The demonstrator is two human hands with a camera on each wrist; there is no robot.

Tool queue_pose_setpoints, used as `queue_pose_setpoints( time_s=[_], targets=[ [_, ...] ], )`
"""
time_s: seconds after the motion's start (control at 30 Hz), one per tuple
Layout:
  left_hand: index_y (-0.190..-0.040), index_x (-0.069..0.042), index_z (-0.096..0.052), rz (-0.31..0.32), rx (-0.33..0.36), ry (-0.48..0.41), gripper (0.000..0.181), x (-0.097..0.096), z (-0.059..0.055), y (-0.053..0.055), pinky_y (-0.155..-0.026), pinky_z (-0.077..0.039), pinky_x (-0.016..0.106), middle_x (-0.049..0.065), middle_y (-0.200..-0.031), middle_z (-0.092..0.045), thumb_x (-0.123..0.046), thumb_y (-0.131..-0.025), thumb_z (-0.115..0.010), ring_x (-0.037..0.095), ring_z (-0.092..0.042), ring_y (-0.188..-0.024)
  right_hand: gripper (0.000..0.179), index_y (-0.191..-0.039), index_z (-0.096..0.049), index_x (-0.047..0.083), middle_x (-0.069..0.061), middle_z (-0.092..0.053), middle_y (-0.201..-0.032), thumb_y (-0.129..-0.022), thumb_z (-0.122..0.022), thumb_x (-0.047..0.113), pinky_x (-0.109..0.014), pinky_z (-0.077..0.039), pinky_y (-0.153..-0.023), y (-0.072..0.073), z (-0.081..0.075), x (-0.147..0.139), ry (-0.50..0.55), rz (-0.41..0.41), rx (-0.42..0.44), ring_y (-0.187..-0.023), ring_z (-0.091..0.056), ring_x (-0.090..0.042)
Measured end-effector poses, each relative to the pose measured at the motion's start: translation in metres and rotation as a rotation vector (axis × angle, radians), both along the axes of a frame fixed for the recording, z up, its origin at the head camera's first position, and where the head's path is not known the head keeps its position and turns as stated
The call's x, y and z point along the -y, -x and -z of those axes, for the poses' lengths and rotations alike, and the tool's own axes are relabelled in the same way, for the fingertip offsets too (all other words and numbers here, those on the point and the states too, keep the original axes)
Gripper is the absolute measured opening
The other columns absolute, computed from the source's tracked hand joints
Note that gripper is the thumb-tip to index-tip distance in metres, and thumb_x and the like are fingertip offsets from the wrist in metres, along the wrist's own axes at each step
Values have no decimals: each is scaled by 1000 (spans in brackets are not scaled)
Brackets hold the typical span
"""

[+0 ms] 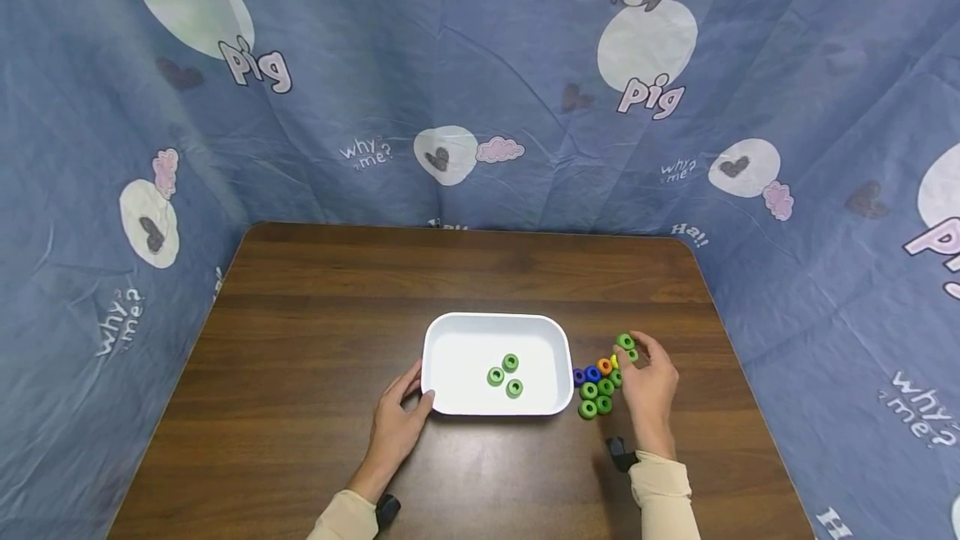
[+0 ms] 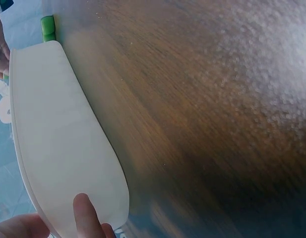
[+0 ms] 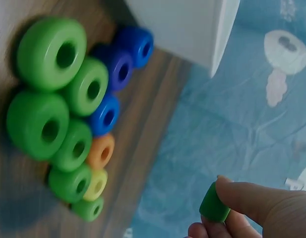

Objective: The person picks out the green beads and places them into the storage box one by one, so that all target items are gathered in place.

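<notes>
A white tray (image 1: 450, 323) sits on the table with three green ring beads (image 1: 496, 376) inside. My left hand (image 1: 397, 422) holds its front left corner, the thumb against the outer wall (image 2: 68, 129) in the left wrist view. Right of the tray, my right hand (image 1: 651, 394) pinches a green ring bead (image 3: 214, 204) between thumb and fingers, raised above the table in the right wrist view. Close beneath this hand lies a cluster of green beads (image 1: 588, 409), bordered by a row with purple (image 1: 579, 377), blue (image 1: 592, 374), orange (image 1: 604, 366) and yellow (image 3: 96, 184) beads.
The brown wooden table (image 1: 300, 373) ends at a blue printed cloth (image 1: 480, 73) hung behind and at both sides. The bead cluster lies tight against the tray's right side. Each wrist wears a black device (image 1: 621, 454).
</notes>
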State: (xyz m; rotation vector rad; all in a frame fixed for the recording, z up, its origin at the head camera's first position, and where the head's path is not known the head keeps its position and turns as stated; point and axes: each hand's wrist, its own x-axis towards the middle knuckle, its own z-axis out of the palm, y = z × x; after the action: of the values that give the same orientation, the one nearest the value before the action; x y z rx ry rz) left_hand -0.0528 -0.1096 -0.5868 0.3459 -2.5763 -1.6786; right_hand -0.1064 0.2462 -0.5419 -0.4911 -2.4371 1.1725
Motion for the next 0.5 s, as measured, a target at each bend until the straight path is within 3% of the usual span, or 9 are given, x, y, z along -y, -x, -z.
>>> queue_pose_setpoints(
  time_s=[0.33, 0.5],
  targets=[
    [-143, -9, -56, 1, -10, -9, 55, 1, 0, 0, -113, -43, 48, 14, -138, -63, -9, -90, -70, 29, -65, -124, 32, -111, -72, 4, -19, -74, -112, -81, -80, 7, -53, -52, -95, 2, -12, 36, -30, -105, -95, -109, -67, -38],
    [-143, -9, -56, 0, -6, -9, 54, 0, 0, 0, -112, -44, 48, 13, -139, -63, -9, -91, -70, 29, -65, -124, 33, -111, -73, 5, -16, -75, -110, -79, -81, 7, -53, -53, -92, 1, -9, 53, -75, -171, -97, -109, -68, -37]
  ],
)
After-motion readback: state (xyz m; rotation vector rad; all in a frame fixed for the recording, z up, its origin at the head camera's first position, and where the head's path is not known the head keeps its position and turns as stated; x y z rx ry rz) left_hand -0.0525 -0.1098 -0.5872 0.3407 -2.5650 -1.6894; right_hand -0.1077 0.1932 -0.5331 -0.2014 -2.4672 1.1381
